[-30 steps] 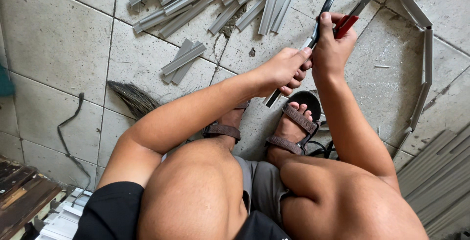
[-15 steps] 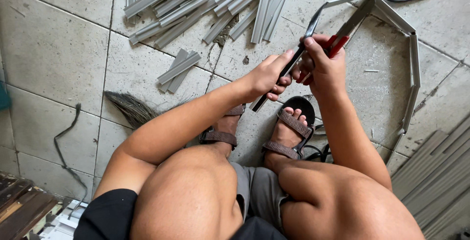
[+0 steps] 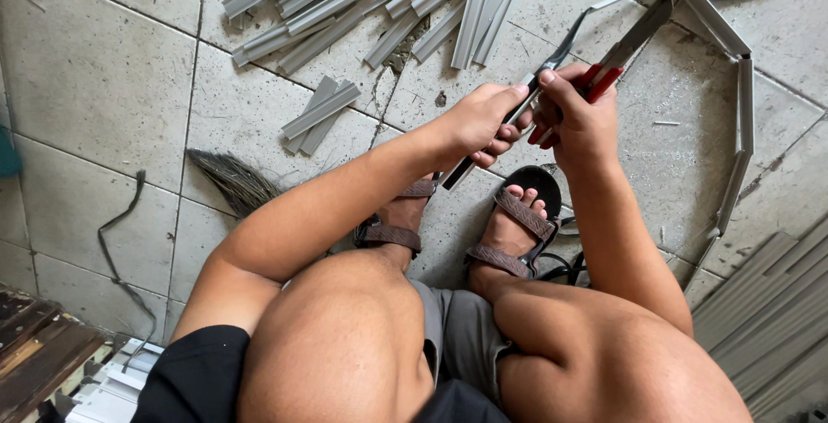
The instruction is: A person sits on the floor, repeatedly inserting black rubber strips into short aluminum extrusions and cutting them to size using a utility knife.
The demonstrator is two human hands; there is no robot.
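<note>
a worn grey tiled floor (image 3: 95,69) carries a pile of cut metal strips (image 3: 362,0), a small brush (image 3: 233,183) and a dark cable (image 3: 121,233). the left hand (image 3: 479,121) is clenched around a long grey metal strip (image 3: 526,108) that runs slantwise through its fist. the right hand (image 3: 578,121) grips the red handles of snips (image 3: 625,43), just beside the left hand, their blades lying against the strip above both sandalled feet (image 3: 509,220).

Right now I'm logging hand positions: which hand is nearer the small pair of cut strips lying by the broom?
Left. The left hand is just right of the cut strips; the right hand sits farther right, beyond it.
</note>
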